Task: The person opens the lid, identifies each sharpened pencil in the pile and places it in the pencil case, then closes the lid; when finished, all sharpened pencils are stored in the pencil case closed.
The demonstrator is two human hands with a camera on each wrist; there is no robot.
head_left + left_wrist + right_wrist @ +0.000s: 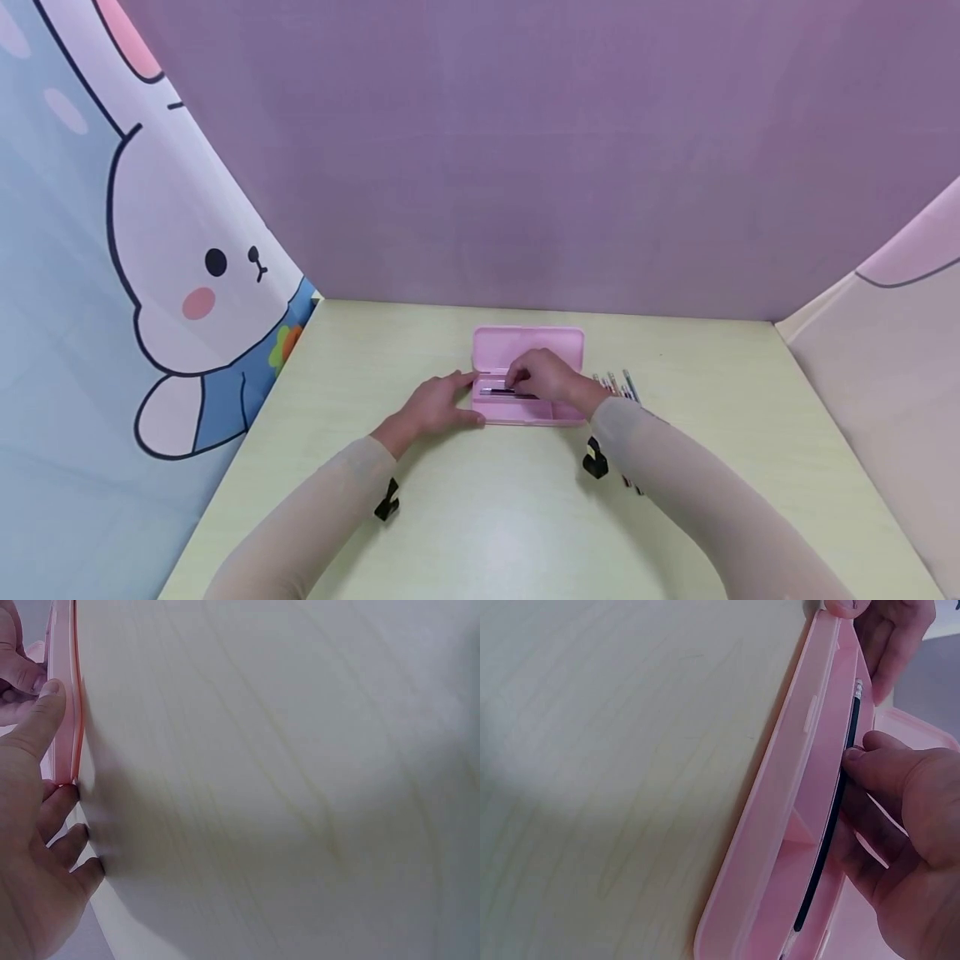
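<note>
A pink pencil box [517,411] lies on the table with its lid [495,346] folded back, away from me. My left hand [435,405] holds the box's left end, thumb on the front wall and fingers round the end. Over the box, my right hand [546,375] pinches a black pencil [826,840] between thumb and fingers. The pencil lies lengthwise at the box's opening, its white eraser end toward the left hand. A low divider [799,829] shows inside the box in the right wrist view.
Several more pencils [630,385] lie on the table just right of the box, partly hidden under the right forearm. The pale wooden table [480,517] meets a purple wall panel [525,167] at the back. A rabbit-print cloth [180,208] hangs at the left.
</note>
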